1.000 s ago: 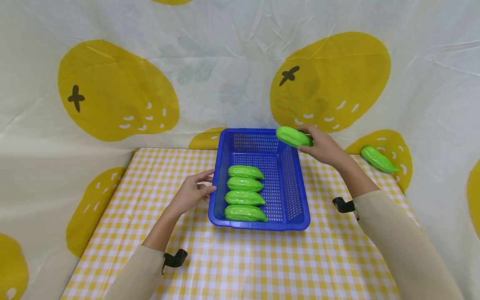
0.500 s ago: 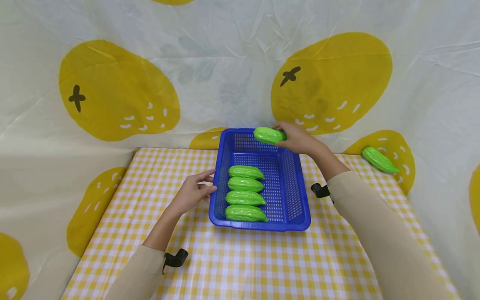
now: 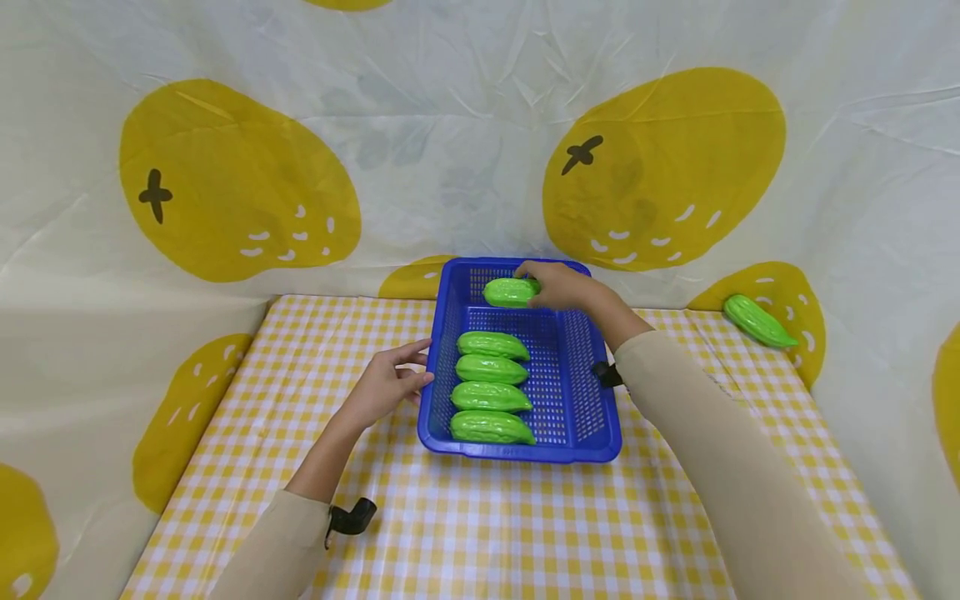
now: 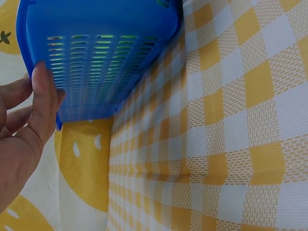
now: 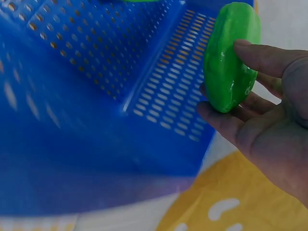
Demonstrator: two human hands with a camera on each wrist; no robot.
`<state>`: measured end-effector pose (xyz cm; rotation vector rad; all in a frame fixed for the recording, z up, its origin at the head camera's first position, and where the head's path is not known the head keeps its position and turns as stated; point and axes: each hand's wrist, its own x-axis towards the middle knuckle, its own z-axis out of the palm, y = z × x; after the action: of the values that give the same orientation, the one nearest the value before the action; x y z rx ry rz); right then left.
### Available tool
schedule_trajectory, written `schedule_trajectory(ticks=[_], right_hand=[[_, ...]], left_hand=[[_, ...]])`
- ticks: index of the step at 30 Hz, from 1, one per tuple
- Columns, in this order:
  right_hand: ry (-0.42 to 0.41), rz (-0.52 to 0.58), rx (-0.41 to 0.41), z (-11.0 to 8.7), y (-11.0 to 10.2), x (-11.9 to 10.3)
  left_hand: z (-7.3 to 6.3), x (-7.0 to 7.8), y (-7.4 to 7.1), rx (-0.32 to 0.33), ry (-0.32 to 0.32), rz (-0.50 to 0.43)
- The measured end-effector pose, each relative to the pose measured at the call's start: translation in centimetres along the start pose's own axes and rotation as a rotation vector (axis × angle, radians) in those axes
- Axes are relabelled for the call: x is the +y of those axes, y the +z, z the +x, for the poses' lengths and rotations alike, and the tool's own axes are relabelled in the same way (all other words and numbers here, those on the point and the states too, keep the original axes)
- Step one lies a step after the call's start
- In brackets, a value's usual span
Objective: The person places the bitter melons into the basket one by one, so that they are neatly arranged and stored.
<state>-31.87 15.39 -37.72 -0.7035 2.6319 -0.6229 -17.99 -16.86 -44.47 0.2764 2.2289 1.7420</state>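
My right hand grips a bright green toy bitter melon by its right end, inside the far end of the blue plastic basket. In the right wrist view, thumb and fingers close around this held bitter melon, beside the perforated wall. My left hand touches the basket's left rim from outside, its fingers fairly straight. In the left wrist view, fingertips of that hand rest against the rim. Several more bitter melons lie in a column along the basket's left side, tips pointing right.
Another bitter melon lies at the far right edge of the table. A yellow checked tablecloth covers the table. Behind it hangs a white curtain printed with big yellow fruit.
My right hand has carried the bitter melon leftward from over the basket's right rim and lowered it at the far end. My left hand stays put.
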Motion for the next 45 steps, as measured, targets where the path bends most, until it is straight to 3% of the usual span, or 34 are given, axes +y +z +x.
schedule_trajectory(ticks=[3,8,15,30,45], right_hand=[[0.022,-0.021,-0.042,0.8,0.9,0.1],[-0.012,-0.062,-0.067,2.1,2.4,0.1],[0.016,-0.067,-0.099,2.6,3.8,0.3],[0.033,-0.016,-0.051,2.9,6.1,0.5],[-0.003,0.005,-0.068,3.4,6.9,0.7]], left_hand=[[0.0,0.0,0.0,0.002,0.001,0.002],[0.1,-0.2,-0.1,-0.004,0.012,-0.002],[0.2,-0.2,-0.1,-0.013,0.016,-0.005],[0.3,-0.1,0.0,-0.005,0.003,0.005],[0.4,-0.3,-0.1,-0.013,0.006,0.003]])
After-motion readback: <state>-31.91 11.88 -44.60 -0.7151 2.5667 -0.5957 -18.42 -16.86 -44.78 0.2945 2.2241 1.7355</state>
